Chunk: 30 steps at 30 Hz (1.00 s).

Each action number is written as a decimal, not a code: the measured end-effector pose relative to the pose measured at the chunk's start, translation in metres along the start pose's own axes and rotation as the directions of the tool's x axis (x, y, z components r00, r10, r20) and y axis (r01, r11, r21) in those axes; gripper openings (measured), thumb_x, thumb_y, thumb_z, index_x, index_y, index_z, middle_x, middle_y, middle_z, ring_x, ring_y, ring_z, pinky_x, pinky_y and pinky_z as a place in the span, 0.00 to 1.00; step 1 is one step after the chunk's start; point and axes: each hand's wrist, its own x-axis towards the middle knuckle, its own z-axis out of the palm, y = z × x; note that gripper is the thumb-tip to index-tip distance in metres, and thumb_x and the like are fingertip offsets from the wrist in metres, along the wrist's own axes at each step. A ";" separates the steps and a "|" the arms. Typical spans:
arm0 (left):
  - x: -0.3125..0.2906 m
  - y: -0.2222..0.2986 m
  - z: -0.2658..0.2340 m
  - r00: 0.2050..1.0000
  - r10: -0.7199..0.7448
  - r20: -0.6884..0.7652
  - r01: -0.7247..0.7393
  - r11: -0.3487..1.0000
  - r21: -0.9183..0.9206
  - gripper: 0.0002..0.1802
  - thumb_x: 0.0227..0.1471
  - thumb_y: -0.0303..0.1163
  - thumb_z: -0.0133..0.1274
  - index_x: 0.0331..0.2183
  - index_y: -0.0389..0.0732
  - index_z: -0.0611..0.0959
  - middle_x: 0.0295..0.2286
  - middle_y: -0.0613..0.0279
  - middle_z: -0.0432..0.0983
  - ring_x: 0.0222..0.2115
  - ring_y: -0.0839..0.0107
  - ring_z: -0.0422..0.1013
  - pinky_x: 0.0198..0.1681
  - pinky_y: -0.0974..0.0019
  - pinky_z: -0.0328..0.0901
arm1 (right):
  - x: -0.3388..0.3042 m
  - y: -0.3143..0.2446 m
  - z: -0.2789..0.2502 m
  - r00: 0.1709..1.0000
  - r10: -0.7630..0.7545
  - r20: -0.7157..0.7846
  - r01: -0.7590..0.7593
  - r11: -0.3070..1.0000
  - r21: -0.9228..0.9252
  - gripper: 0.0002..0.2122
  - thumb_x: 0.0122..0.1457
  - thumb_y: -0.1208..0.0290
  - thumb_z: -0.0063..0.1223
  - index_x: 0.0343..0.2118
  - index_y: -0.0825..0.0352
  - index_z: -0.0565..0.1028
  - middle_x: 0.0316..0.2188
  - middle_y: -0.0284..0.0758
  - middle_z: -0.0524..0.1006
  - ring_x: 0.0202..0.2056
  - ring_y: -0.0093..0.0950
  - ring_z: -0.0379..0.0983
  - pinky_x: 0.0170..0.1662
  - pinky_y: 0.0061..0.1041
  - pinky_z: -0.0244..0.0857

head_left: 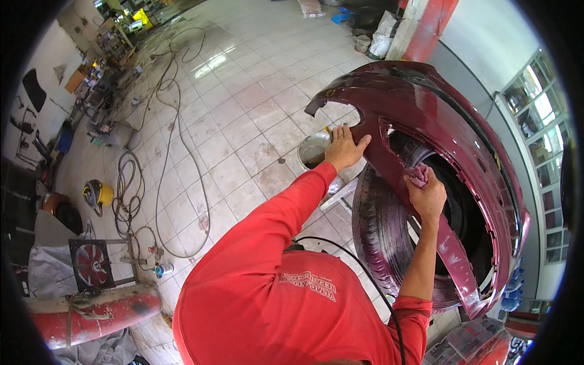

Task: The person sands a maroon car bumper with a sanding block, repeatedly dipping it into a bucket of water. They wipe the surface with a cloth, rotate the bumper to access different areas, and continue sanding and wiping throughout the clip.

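Observation:
A dark red car bumper [426, 100] rests over black tires [380, 228] on my right. My left hand [345, 149] lies on the bumper's near edge by its left end, fingers stretched out and thumb apart, holding nothing. In my right hand [427, 198] is a crumpled reddish-pink cloth [419, 174], pinched against the bumper's lower strip beside the opening. Part of that cloth is hidden by the fingers. Just beyond my left hand stands a bucket [304, 152], partly covered by the hand and forearm.
A long hose [176, 103] loops across the tiled floor at left, near a yellow-and-black machine [98, 196]. A red cylindrical tank [100, 313] lies at lower left, close to a fan [92, 263]. A black cable [371, 274] crosses beside my body. Shelving with glass panes [544, 146] lines the right wall.

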 end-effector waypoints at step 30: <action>0.000 0.017 -0.010 0.999 -0.020 0.026 0.019 1.000 0.023 0.59 0.67 0.68 0.44 0.70 0.19 0.56 0.71 0.25 0.50 0.75 0.39 0.42 0.77 0.51 0.46 | 0.000 0.000 -0.006 0.998 0.068 0.013 -0.067 0.997 -0.028 0.20 0.50 0.50 0.73 0.38 0.59 0.82 0.30 0.44 0.85 0.35 0.49 0.83 0.39 0.47 0.76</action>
